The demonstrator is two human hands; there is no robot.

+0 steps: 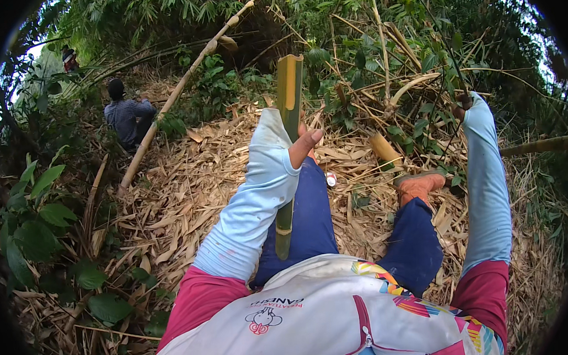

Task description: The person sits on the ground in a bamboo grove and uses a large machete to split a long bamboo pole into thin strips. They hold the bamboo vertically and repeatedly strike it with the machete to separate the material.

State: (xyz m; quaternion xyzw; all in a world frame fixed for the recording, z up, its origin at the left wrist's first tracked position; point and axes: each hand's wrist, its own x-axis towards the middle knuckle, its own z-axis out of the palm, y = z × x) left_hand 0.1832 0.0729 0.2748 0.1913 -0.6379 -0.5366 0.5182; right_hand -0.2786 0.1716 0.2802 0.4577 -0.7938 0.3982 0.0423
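A split length of green bamboo stands nearly upright in front of me, its pale yellow inner side showing near the top. My left hand is closed around its middle, with the thumb across the front. The lower end of the piece hangs by my left thigh. My right hand is raised far out to the right, fingers curled around something dark. A thin dark line rises from that hand into the foliage, too unclear to name. Pale blue sleeves cover both forearms.
A long bamboo pole slants up at the left. Beyond it a person in a checked shirt sits. A cut bamboo stump stands near my orange boot. Dry leaves litter the ground. Another bamboo pole lies at the right.
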